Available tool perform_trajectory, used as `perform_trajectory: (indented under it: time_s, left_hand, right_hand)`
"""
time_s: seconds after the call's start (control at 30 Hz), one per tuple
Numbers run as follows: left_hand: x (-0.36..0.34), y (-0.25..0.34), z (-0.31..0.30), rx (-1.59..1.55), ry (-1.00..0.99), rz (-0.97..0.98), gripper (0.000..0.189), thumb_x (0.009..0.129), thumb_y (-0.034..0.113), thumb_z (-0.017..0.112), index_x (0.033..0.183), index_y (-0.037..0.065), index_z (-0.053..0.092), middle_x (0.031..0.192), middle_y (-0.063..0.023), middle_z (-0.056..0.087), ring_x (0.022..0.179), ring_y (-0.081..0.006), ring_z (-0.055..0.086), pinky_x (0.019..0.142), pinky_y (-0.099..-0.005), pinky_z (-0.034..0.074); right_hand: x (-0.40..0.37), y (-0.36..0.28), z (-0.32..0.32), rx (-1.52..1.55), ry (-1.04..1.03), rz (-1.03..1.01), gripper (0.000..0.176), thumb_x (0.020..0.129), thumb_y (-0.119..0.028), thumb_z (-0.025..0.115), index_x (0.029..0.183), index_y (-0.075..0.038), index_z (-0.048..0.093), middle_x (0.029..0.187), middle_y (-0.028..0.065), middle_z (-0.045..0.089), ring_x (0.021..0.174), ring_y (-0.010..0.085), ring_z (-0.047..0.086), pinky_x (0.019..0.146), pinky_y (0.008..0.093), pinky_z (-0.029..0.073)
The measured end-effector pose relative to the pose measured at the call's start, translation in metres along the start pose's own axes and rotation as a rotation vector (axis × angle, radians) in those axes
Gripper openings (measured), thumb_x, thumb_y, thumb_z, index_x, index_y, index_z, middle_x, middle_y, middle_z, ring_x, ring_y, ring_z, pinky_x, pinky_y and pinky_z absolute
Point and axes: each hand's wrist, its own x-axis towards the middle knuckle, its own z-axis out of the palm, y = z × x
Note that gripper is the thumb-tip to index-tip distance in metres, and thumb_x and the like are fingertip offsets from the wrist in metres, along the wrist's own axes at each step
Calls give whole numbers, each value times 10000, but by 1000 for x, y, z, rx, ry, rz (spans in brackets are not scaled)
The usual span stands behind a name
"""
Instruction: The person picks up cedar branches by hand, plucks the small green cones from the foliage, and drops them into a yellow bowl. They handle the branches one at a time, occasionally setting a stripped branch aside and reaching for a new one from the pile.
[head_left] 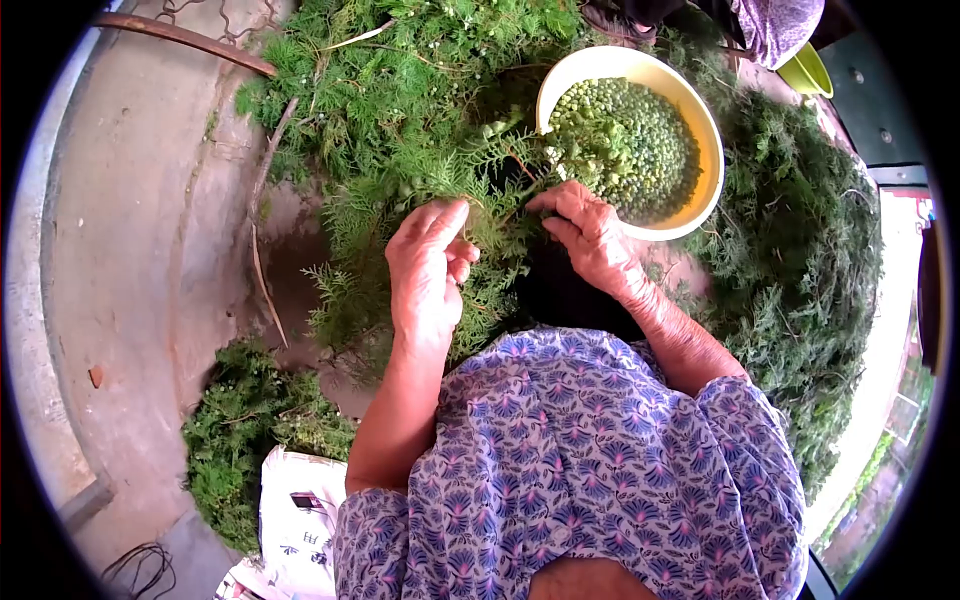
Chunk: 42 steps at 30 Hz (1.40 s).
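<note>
My left hand (430, 265) is closed, thumb and fingers pinched at a feathery evergreen branch (365, 235) with flat, scale-like leaves. Across from it, my right hand (595, 235) has its fingertips drawn together beside the branch's twigs; whatever is between them is too small to make out. Just beyond the right hand stands a pale yellow basin (712, 150). Small round green cones (630, 140) fill much of it, with some leafy bits among them. The right hand is near the basin's lower left rim.
Cut evergreen branches are heaped ahead (400, 90), at the right (790, 290) and at the lower left (235, 430). A printed white sack (300, 510) lies beside me. A bare stick (262, 210) rests on the concrete floor (130, 250). A yellow-green container (806, 72) is beside another person's patterned clothing (778, 25).
</note>
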Motion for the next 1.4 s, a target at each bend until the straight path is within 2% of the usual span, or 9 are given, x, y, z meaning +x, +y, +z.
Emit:
perform_trajectory:
  time_s: [0.13, 0.23, 0.33, 0.47, 0.6, 0.8, 0.87, 1.27, 1.4]
  left_hand:
    - [7, 0, 1, -27, 81, 34, 116, 799, 60, 656, 892, 22, 597, 716, -46, 613, 462, -104, 552, 345, -182, 350]
    - [3, 3, 7, 5, 28, 61, 126, 813, 70, 636, 921, 15, 600, 692, -44, 609, 440, -96, 529, 343, -183, 344]
    - [7, 2, 4, 8, -2, 38, 151, 825, 91, 616, 948, 4, 605, 683, -43, 603, 432, -84, 506, 363, -172, 348]
    - [10, 7, 1, 182, -36, -5, 161, 805, 129, 648, 928, 33, 612, 673, -4, 560, 458, -34, 441, 379, -164, 331]
    - [16, 2, -3, 566, 3, 198, 219, 804, 87, 613, 995, -21, 610, 793, -52, 605, 477, -63, 487, 375, -166, 335]
    - [26, 16, 6, 161, -34, -157, 212, 837, 91, 594, 1012, -27, 570, 824, -57, 592, 435, -87, 468, 338, -183, 279]
    - [32, 15, 5, 96, -74, -137, 173, 836, 89, 606, 973, -7, 564, 790, -31, 564, 415, -81, 434, 332, -190, 260]
    - [10, 8, 24, 254, -96, 276, 82, 818, 72, 644, 772, 37, 586, 628, 41, 505, 410, -32, 391, 352, -184, 275]
    - [9, 4, 22, 368, -125, 388, 81, 829, 90, 639, 834, 13, 617, 637, 45, 505, 464, -22, 380, 396, -181, 290]
  right_hand:
    - [4, -8, -5, 3, -27, 29, 141, 784, 9, 574, 918, -34, 569, 744, 95, 547, 717, 247, 575, 660, 325, 453]
    - [4, -9, -7, 244, -53, 298, 75, 879, -87, 529, 905, -19, 547, 619, 32, 515, 569, 100, 540, 553, 253, 448]
    - [6, -8, -12, 354, -86, 298, 91, 888, -96, 518, 921, -12, 529, 658, 26, 540, 587, 104, 556, 573, 239, 459]
    - [11, -19, -8, 983, 124, 431, 98, 899, -85, 500, 982, -34, 502, 747, 44, 568, 667, 132, 570, 607, 244, 475]
    - [26, -23, -11, 1011, 87, 432, 115, 890, -60, 505, 994, -16, 522, 771, 47, 582, 659, 130, 574, 582, 238, 475]
    - [39, -17, 10, 999, 94, 447, 125, 880, -72, 535, 963, 11, 579, 781, 47, 598, 632, 111, 581, 536, 229, 476]
    - [42, -15, 13, 956, 102, 440, 122, 874, -73, 549, 955, 10, 589, 767, 37, 601, 617, 107, 578, 519, 226, 472]
    - [67, -21, 4, 950, 134, 424, 230, 862, -234, 611, 924, -12, 601, 670, -5, 567, 545, 49, 506, 469, 178, 400]
    - [57, -32, 7, 506, 76, 177, 389, 754, -329, 721, 939, -12, 592, 691, 35, 575, 620, 106, 528, 564, 261, 448]
